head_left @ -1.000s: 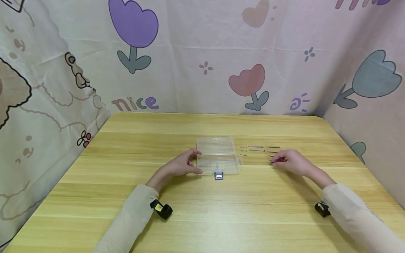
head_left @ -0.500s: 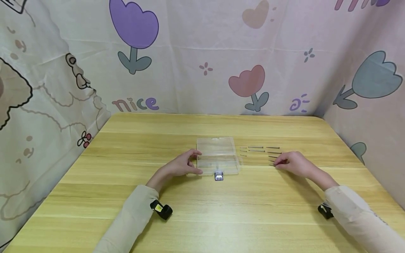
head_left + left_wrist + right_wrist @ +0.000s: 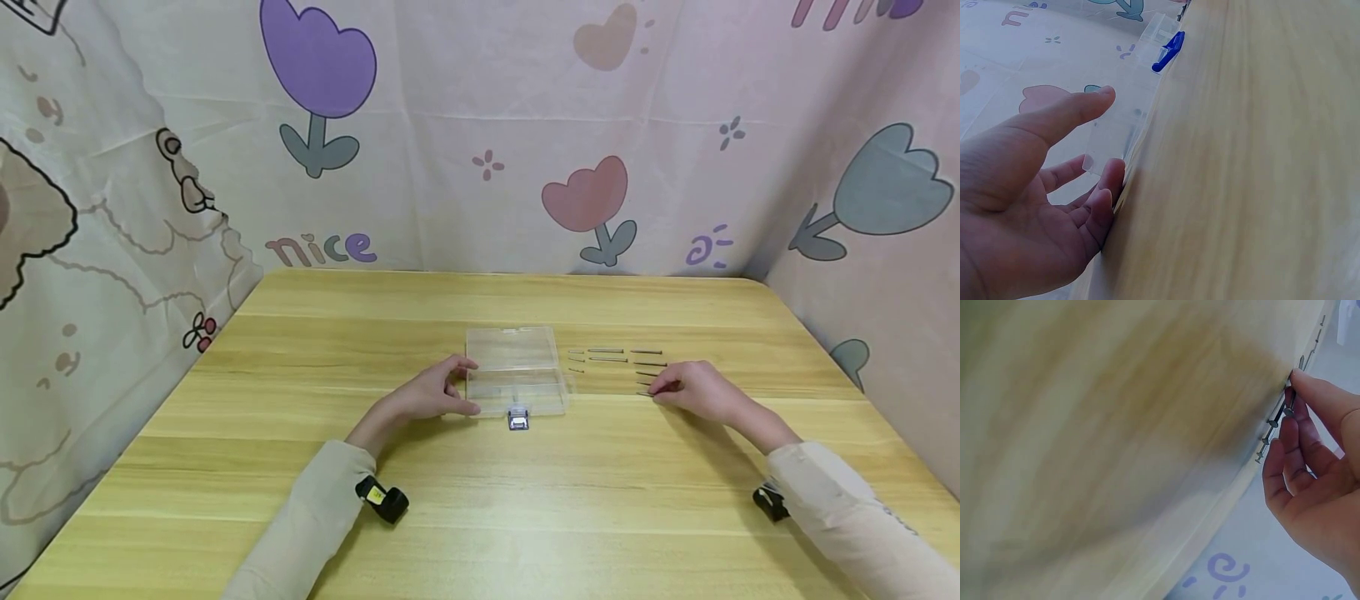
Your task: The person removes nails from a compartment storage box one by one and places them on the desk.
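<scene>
A clear plastic box (image 3: 517, 404) lies on the table with its lid (image 3: 512, 347) folded back and a blue latch (image 3: 518, 418) in front. My left hand (image 3: 431, 389) spans the box's left side, thumb extended near the front corner, fingers loosely bent at the side. To the right, my right hand (image 3: 697, 389) pinches a nail (image 3: 1289, 411) between thumb and index finger, low at the tabletop, beside a column of dark nails (image 3: 648, 363). In the right wrist view, several nail heads (image 3: 1265, 440) line up beside the fingers. The held nail's middle is hidden.
Two long nails (image 3: 607, 360) and a column of small nails (image 3: 576, 360) lie between the box and the dark nails. The wooden table (image 3: 480, 508) extends toward me. A printed cloth (image 3: 450, 100) hangs behind and at both sides.
My right hand has shifted slightly right and toward me, showing more of the dark nails, including one at the column's near end. My left hand and the box stay in place.
</scene>
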{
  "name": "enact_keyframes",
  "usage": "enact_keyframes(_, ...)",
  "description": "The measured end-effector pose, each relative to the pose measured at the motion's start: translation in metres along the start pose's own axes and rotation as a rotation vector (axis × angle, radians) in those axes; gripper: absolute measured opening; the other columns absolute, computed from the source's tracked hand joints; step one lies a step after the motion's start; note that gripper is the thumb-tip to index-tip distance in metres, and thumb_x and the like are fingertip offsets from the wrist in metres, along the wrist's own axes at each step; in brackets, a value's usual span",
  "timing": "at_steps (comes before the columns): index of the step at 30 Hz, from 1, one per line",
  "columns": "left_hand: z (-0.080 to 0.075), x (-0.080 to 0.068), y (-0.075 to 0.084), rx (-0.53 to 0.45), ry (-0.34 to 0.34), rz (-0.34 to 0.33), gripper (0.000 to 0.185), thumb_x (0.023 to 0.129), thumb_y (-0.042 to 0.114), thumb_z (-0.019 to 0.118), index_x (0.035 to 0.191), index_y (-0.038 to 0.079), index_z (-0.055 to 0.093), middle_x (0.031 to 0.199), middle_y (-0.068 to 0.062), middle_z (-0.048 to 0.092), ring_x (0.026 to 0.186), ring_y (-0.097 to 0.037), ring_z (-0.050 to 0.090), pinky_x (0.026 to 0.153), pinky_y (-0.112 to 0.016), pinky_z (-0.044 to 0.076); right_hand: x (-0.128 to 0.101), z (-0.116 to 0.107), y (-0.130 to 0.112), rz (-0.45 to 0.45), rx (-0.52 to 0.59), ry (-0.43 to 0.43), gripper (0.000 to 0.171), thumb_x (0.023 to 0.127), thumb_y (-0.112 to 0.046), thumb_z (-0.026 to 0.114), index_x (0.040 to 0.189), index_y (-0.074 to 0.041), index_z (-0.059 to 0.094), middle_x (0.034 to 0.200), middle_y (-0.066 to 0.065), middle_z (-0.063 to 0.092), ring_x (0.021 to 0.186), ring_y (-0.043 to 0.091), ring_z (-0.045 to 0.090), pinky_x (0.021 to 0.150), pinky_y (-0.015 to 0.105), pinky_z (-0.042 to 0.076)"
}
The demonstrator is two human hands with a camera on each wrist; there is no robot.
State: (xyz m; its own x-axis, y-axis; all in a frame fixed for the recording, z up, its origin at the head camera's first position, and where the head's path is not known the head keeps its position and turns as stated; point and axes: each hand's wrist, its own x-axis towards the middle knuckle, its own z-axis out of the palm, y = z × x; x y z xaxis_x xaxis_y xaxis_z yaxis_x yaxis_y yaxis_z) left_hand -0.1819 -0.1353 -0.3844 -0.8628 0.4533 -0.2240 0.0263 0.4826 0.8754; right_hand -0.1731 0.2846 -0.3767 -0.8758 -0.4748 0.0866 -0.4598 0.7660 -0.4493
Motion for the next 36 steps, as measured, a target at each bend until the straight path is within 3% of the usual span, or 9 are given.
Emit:
enact_keyframes(26,0.0007,0.0016,-0.0026,0.009,0.001,0.004,0.066,0.081,0.016,0.08,0.137,0.01,0.045,0.128,-0.011,0.045,0.074,-0.019,0.047,0.057,-0.028,0.039,0.0001,-0.0018,-0.0013,0.015,0.004,-0.025,0.007,0.083,-0.003,0.073,0.09,-0.006,0.074,0.09,0.004,0.07,0.084,0.021,0.063,0.072,0.036,0.051)
enact_keyframes(36,0.0007,0.0011,-0.0025,0.005,0.001,-0.002,0.066,0.081,0.016,0.079,0.137,0.01,0.045,0.13,-0.011,0.045,0.074,-0.019,0.047,0.057,-0.028,0.039,0.0093,-0.0086,-0.0098,0.045,0.016,0.022,0.008,0.085,-0.005,0.072,0.092,-0.005,0.075,0.089,0.003,0.07,0.076,0.014,0.056,0.063,0.029,0.046)
